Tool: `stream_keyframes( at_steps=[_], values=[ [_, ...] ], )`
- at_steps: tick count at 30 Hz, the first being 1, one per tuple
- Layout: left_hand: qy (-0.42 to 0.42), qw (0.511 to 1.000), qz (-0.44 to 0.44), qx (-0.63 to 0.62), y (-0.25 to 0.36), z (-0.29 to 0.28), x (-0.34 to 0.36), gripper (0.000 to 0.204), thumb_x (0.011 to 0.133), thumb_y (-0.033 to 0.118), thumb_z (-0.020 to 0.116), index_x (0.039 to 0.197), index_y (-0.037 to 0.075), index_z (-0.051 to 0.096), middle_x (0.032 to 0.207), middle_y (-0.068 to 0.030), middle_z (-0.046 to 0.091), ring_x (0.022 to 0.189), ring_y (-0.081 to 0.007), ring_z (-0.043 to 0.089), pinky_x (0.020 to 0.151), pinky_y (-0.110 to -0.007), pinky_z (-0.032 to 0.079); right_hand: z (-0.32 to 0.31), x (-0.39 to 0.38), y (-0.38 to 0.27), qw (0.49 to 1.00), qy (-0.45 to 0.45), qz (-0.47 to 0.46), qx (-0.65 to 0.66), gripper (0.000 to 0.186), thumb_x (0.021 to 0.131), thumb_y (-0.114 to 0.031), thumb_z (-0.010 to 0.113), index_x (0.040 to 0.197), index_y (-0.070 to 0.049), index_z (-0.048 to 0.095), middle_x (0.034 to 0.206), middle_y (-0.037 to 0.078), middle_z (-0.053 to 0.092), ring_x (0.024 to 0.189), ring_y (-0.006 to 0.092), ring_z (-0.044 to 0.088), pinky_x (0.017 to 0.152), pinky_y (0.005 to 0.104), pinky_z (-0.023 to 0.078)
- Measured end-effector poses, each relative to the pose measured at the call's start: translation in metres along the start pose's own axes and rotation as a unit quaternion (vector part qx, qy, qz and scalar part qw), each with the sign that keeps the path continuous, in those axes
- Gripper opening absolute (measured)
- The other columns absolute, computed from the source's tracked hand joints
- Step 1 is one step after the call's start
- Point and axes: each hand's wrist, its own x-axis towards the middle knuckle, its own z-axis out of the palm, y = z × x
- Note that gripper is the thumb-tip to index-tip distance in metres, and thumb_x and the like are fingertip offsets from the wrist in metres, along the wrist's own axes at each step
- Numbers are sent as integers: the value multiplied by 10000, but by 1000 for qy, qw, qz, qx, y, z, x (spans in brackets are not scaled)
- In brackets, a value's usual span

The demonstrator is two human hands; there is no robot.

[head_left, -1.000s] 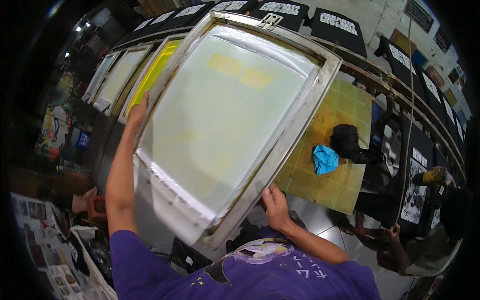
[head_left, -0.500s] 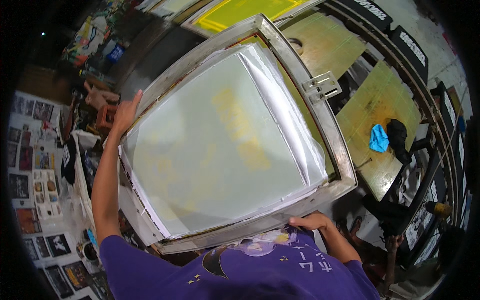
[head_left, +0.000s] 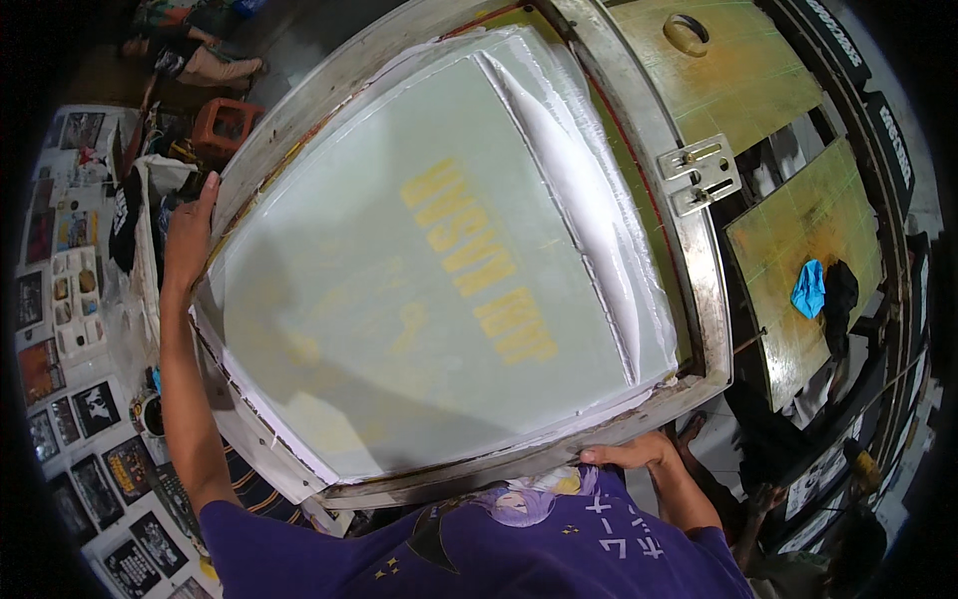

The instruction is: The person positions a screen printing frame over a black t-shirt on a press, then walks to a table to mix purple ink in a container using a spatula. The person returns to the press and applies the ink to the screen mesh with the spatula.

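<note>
A large screen printing frame (head_left: 711,290) with metal sides spans the middle, tilted, close to my chest. Its pale grey-green mesh (head_left: 399,270) bears faint yellow lettering and marks, with white tape along the edges. A metal hinge bracket (head_left: 699,176) juts from its right side. My left hand (head_left: 190,235) grips the frame's left side, thumb up along the edge and other fingers hidden. At the near edge my right hand (head_left: 631,452) is closed on the frame, thumb on top, its fingers underneath out of sight.
To the right stand yellowish printing boards (head_left: 808,250), one with a blue cloth (head_left: 808,290) and a black cloth (head_left: 840,292) on it, another with a tape roll (head_left: 686,36). An orange plastic stool (head_left: 225,127) is at left. Pictures cover the left wall. Another person's hand (head_left: 768,497) shows lower right.
The view has shifted, and the frame now looks larger and nearer, its lettering clearer. Both hands keep their hold. A person's legs have come into view at the upper left.
</note>
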Motion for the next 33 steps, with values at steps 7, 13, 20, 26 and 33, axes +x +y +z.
stream_keyframes(
  at_steps=[7,13,20,26,33],
  values=[
    [73,966,226,100,-48,23,2,532,1045,59,462,1559,126,347,878,-263,599,746,-384,548,746,-427,483,-9,-5,-9,996,-65,67,-2,630,883,-383,795,1338,6,598,1340,157,625,1228,270,563,1097,366,410],
    [-26,997,-11,-73,5,5,-2,443,1100,384,403,1308,14,529,773,-261,519,707,-353,388,727,-404,425,-8,-5,-16,997,-38,60,9,627,860,-366,820,1319,5,608,1314,157,637,1208,271,572,1080,367,427],
    [20,995,99,-4,-16,15,2,378,1099,330,410,1360,77,516,808,-258,551,714,-364,461,750,-425,449,-4,-7,-12,1000,4,13,-3,633,831,-355,847,1295,9,617,1280,163,651,1194,279,582,1058,384,436],
    [29,978,166,119,-38,22,14,440,1094,172,400,1532,212,386,873,-240,586,760,-379,547,748,-448,473,0,-6,-2,999,45,-17,-20,605,820,-350,852,1263,2,639,1241,165,666,1165,291,600,1030,393,452],
    [75,988,119,-57,-4,22,14,522,1069,454,428,1183,-26,600,778,-254,547,719,-370,494,758,-443,446,13,-7,6,994,104,14,29,680,791,-358,879,1295,11,611,1256,162,654,1190,279,589,1046,385,443]
  ],
)
